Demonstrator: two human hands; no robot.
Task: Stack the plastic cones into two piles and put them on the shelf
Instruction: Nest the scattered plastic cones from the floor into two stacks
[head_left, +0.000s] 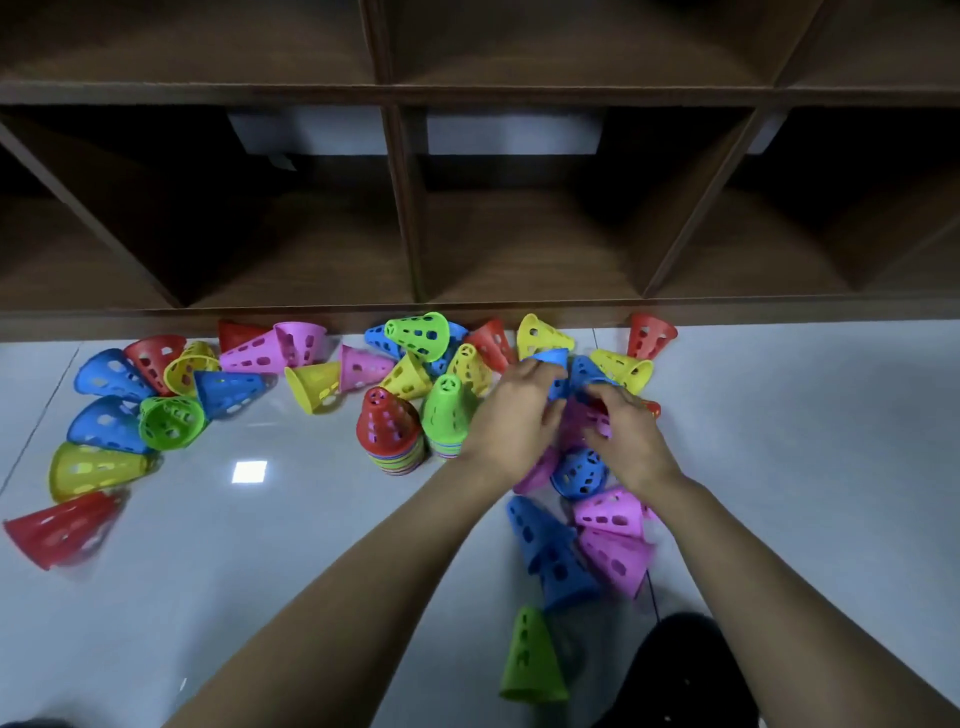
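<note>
**Asker:** Where are the person's hands?

**Describer:** Both arms reach to the centre right of the frame. The left hand (511, 418) curls its fingers over the rim of a blue cone (549, 359). The right hand (626, 441) is just beside it, fingers bent down into a cluster of blue and pink cones. Blur hides whether it grasps one.

**Asker:** And the piles?

**Describer:** Two upright stacks stand side by side at centre, just left of the left hand: a red-topped stack (387, 423) and a green-topped stack (445, 410). Many loose cones (171, 421) lie tipped over on the pale tiled floor (260, 545), at left, centre and lower right. The dark wooden shelf (405, 208) of open cubbies spans the top of the frame, with cones lying along its base.
</note>
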